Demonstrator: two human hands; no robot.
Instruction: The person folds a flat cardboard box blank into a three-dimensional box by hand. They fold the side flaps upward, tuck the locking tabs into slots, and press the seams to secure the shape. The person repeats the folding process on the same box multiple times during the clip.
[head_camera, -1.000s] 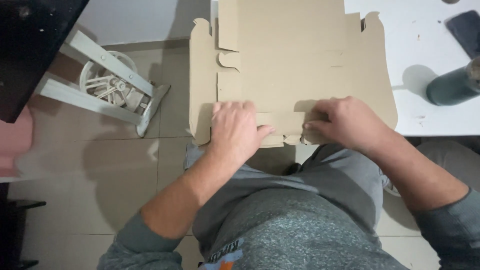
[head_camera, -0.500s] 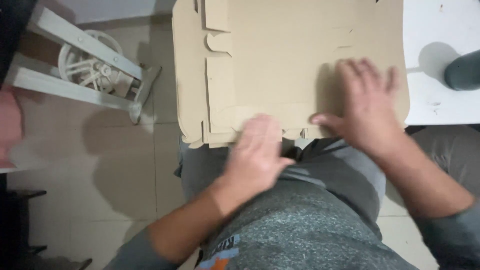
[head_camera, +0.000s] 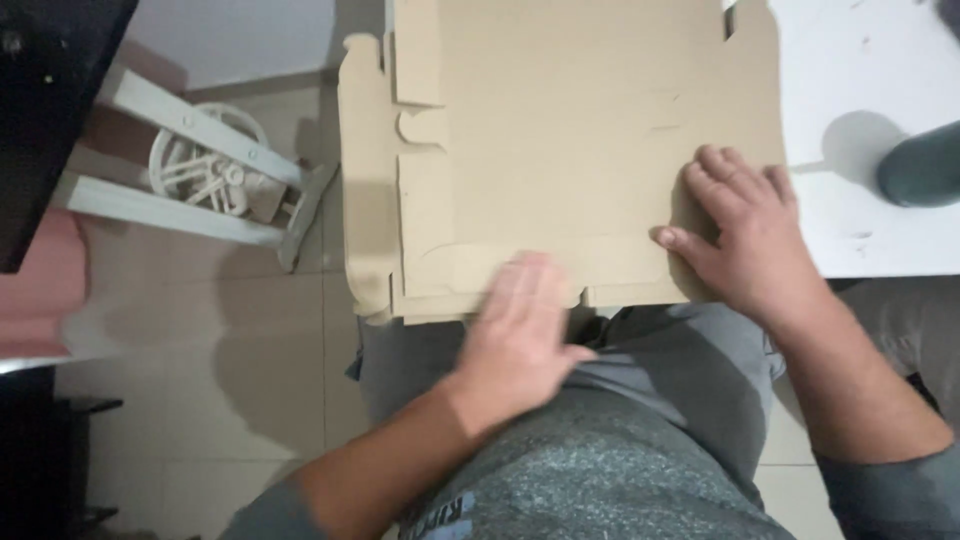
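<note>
Across the near left corner of the white surface (head_camera: 880, 120) lies a flat, unfolded cardboard box blank (head_camera: 560, 150), overhanging the edge above the person's lap. Right hand (head_camera: 745, 235) presses flat and open on its near right part. Left hand (head_camera: 525, 335), blurred, fingers spread, rests at its near edge, grasping nothing.

One flat cardboard box blank (head_camera: 570, 150) is counted, die-cut with tabs and slots along its left edge. Two hands are counted on it: one left hand (head_camera: 520, 335) at its near edge and one right hand (head_camera: 745, 235) at its right edge. One white tabletop (head_camera: 860, 90) is seen under and to the right of the cardboard, and one dark cylindrical container (head_camera: 920, 165) to its right. One white frame (head_camera: 200, 180) is counted on the floor to the cardboard's left.
</note>
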